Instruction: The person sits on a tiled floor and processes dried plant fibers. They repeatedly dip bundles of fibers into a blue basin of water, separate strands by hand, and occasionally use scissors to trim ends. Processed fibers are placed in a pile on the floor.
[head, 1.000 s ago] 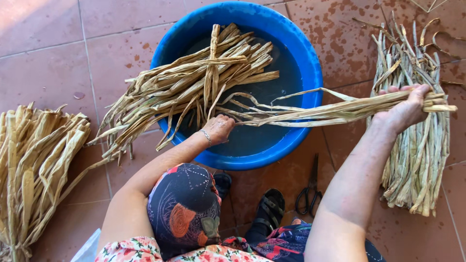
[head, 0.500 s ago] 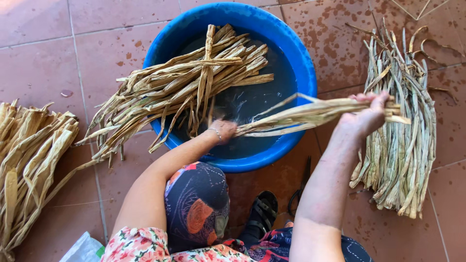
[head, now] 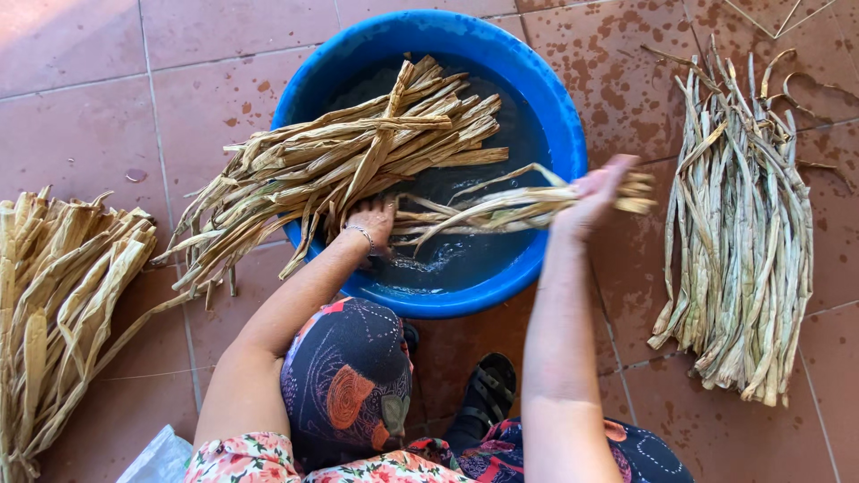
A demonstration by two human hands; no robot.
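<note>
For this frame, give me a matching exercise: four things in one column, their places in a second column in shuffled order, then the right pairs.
Things:
1. round blue plastic basin
2. left hand
3. right hand
4. damp greenish bundle of leaf strips

Places:
A. lying on the tiles right of the basin
B. at the basin's right rim, holding pale strips
C. in the middle of the tiled floor, holding water
D. inside the basin, at the base of the dry tan strips

Pairs: 1-C, 2-D, 3-B, 4-A
</note>
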